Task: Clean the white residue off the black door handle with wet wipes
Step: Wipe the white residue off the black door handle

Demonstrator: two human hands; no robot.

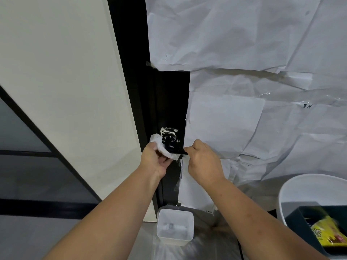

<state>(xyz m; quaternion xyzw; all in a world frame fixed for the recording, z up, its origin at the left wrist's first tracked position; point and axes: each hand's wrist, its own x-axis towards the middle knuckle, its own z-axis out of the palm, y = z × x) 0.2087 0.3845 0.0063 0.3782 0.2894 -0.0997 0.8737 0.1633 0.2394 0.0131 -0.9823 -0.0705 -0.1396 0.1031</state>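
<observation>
Two of our hands meet at the black door handle point(173, 148), which juts from the dark strip of door point(169, 94) between the pale wall panel point(65, 91) on the left and the sheets of white paper point(244, 53) taped over the rest of the door on the right. Our left hand point(155, 161) has its fingers closed around a crumpled white wet wipe point(164, 147), pressing it against the neck of the handle just below the round base. White residue point(169, 131) smears that base and the door surface around it, just above the wipe. Our right hand point(203, 159) pinches the free end of the lever between its fingers point(189, 149), holding the bar level; the lever itself looks mostly black between our two hands.

Below the handle, on the floor at the foot of the door, stands a small square white container point(175, 227) with something pale lying in its bottom, resting on clear plastic sheeting point(197, 250). Toward the lower right corner of the view we see a round white bucket point(304, 186), and in front of it a dark bin point(300, 228) holding a yellow packet point(326, 231)
</observation>
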